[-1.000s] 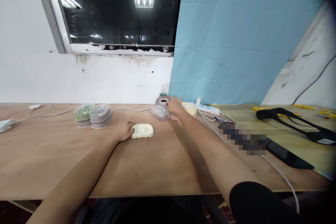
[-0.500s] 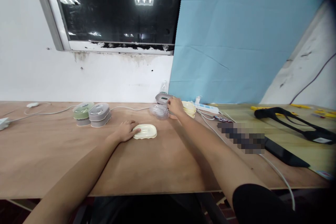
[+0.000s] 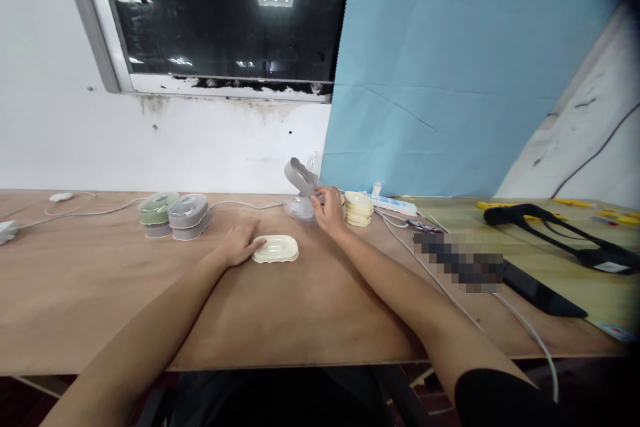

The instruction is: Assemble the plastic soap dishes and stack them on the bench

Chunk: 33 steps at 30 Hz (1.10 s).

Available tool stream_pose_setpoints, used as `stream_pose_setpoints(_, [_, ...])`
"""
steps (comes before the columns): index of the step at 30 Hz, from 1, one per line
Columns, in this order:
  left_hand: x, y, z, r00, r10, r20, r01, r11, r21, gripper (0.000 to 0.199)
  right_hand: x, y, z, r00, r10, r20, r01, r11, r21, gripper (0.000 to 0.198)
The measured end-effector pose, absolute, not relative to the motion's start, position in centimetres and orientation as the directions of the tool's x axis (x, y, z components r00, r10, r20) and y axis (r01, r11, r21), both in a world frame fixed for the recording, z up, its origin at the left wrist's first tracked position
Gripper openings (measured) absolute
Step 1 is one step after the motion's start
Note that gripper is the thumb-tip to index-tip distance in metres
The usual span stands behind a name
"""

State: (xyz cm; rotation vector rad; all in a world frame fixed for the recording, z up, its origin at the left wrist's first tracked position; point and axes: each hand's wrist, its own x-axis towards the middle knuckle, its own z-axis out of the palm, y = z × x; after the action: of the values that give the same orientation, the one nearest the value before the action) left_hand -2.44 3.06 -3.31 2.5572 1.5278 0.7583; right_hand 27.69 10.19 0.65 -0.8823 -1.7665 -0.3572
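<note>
My left hand (image 3: 241, 245) lies flat on the table with its fingers stretched out. Its thumb rests on the near-left rim of a shallow cream oval tray (image 3: 277, 249). Farther off, my right hand (image 3: 329, 209) pinches a grey oval plastic ring (image 3: 303, 177) with a large opening through it. The ring is tilted, its left end raised above a clear plastic pile (image 3: 299, 209), which it partly hides. Just right of that hand stands a stack of cream oval trays (image 3: 359, 209).
Two lidded oval boxes, one green-topped (image 3: 159, 215) and one grey (image 3: 190, 216), stand left on the table. A white power strip (image 3: 394, 205) and cables run along the back. At right lie a black flat device (image 3: 543, 290) and a black strap frame (image 3: 560, 240).
My right hand has drawn slightly left and nearer, tilting the grey ring up away from the pile. My left hand stays by the cream tray, its fingers now straighter.
</note>
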Motion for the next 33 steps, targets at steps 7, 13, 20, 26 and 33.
stream_pose_setpoints(7, [-2.3, 2.8, -2.3, 0.371, 0.626, 0.686, 0.674, -0.690, 0.265, 0.088, 24.9, 5.1, -3.0, -0.495, 0.224, 0.840, 0.403, 0.915, -0.006, 0.025])
stream_pose_setpoints(13, [-2.3, 2.3, -1.4, 0.289, 0.672, 0.681, 0.746, -0.604, 0.279, 0.042, 23.9, 4.7, -3.0, -0.404, 0.304, 0.863, 0.388, 0.911, -0.139, 0.045])
stream_pose_setpoints(20, [-1.3, 0.6, -0.5, 0.218, 0.822, 0.526, 0.784, -0.469, 0.407, 0.070, 24.1, 4.2, -2.9, -0.252, 0.667, 0.701, 0.470, 0.718, -0.514, 0.048])
stream_pose_setpoints(26, [-1.5, 1.4, -0.8, 0.314, 0.857, 0.408, 0.823, -0.460, 0.333, 0.053, 23.7, 4.9, -2.6, -0.339, 0.826, 0.450, 0.602, 0.558, -0.571, 0.039])
stream_pose_setpoints(33, [-2.2, 2.8, -1.5, 0.377, 0.881, 0.287, 0.814, -0.463, 0.351, 0.050, 23.7, 5.4, -2.8, -0.407, 0.850, 0.335, 0.703, 0.525, -0.480, 0.043])
